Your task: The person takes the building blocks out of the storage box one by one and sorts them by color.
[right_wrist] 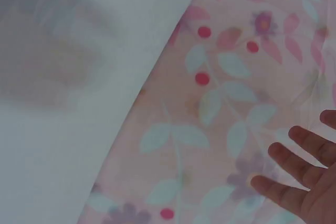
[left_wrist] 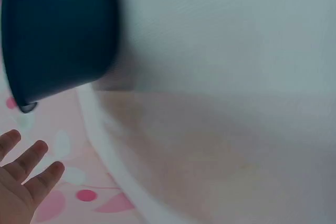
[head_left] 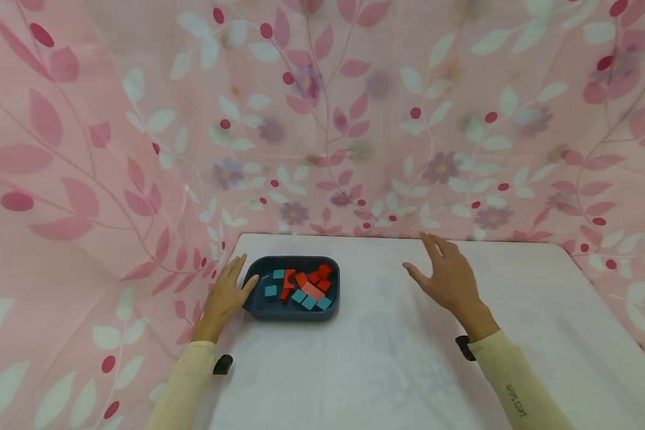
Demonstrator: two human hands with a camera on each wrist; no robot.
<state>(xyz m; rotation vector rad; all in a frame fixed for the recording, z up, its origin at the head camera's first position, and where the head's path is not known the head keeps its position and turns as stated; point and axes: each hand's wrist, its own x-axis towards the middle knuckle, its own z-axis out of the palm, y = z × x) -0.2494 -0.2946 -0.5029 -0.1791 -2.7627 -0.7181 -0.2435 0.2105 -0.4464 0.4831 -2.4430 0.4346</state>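
A dark blue tray [head_left: 258,304] stands on the white table [head_left: 387,358] at its back left and holds several red blocks [head_left: 313,291] and teal blocks [head_left: 270,291]. My left hand [head_left: 227,294] lies open beside the tray's left end, thumb against its rim. My right hand [head_left: 447,275] hovers open over the table to the right of the tray, fingers spread, holding nothing. In the left wrist view the tray's outer wall [left_wrist: 58,35] fills the upper left and fingertips [left_wrist: 31,174] show at the lower left. The right wrist view shows spread fingers [right_wrist: 304,182] before the cloth.
A pink floral cloth [head_left: 322,119] hangs as a backdrop behind and on both sides of the table, close against its back and left edges. The table's left edge [left_wrist: 113,161] runs right by my left hand.
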